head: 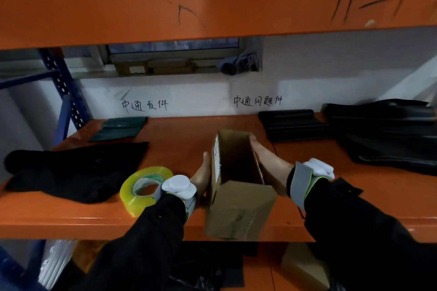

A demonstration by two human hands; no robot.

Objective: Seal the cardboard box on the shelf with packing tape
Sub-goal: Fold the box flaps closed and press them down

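Left of the box (238,208), tape (139,186) sits by the left hand (203,172); that and the right hand (267,163) press flat on its away-running sides.

I see cardboard box (238,205): brown, long, narrow, top open, dark inside, white label on left wall. Stands lengthwise on orange shelf (71,220), near end at front edge. Left hand (203,172) and right hand (267,163) flat against its side walls. Packing tape (142,186): clear yellowish roll, green-white core, lying flat near front edge, just left of box, not touching.
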